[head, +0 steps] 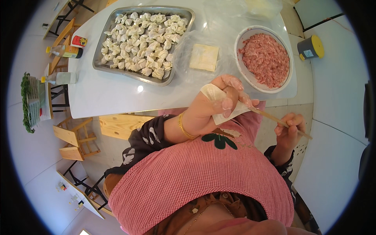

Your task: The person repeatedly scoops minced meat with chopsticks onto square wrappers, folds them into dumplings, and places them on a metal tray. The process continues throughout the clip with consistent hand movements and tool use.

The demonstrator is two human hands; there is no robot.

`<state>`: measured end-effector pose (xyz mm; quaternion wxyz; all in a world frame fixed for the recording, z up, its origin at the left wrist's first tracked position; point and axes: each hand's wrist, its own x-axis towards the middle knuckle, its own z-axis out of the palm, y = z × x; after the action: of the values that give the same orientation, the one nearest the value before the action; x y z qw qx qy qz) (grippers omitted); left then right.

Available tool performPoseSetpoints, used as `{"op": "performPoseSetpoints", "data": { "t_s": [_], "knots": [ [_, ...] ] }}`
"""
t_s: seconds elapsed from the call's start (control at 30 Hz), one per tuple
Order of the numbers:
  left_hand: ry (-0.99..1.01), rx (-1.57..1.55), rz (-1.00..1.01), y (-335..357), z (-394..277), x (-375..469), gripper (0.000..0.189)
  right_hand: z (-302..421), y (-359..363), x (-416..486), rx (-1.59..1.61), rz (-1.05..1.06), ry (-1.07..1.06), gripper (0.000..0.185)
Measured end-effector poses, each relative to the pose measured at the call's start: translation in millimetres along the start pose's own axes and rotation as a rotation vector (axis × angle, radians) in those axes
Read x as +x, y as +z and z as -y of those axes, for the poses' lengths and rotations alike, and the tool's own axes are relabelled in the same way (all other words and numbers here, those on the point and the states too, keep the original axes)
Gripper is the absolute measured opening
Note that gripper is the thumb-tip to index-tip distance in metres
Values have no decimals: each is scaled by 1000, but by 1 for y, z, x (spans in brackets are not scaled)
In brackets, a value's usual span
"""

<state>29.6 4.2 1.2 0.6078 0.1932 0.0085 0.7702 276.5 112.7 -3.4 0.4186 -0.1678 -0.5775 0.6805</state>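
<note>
My left hand (223, 102) is curled around a thin dough wrapper (215, 91), with floury smears on its fingers. Between the fingers and thumb of my right hand (289, 129) is a flat wooden stick (271, 117), its far end reaching the fingertips of my left hand at the wrapper. Any filling inside the wrapper is hidden. Beyond my hands a stack of square wrappers (204, 57) lies on a clear plastic bag (183, 53). To its right stands a white bowl (238, 60) of minced meat (265, 60); to its left, a metal tray (98, 55) holds rows of folded wontons (141, 44).
The white table (88, 97) ends just in front of my body. Bottles with yellow caps (61, 78) and a red can (79, 40) stand at its left side. Another plastic bag (261, 8) lies at the far edge. Wooden stools (70, 136) are on the left, and a grey bin (308, 48) is on the right.
</note>
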Motion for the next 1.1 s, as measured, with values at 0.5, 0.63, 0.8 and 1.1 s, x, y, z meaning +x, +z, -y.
{"op": "performPoseSetpoints", "data": {
  "t_s": [0.5,0.63,0.8,1.1],
  "knots": [
    [-70,208,-464,9,-16,-2,40,-6,22,0,-33,66,-64,14],
    [-33,330,-612,5,-16,-1,33,-8,29,-4,-1,57,-4,10],
    [-57,312,-654,14,-22,2,26,-17,34,-5,39,36,-1,11],
    [-20,-244,-408,25,-29,14,35,-32,39,-8,-100,96,-40,16]
  ]
}}
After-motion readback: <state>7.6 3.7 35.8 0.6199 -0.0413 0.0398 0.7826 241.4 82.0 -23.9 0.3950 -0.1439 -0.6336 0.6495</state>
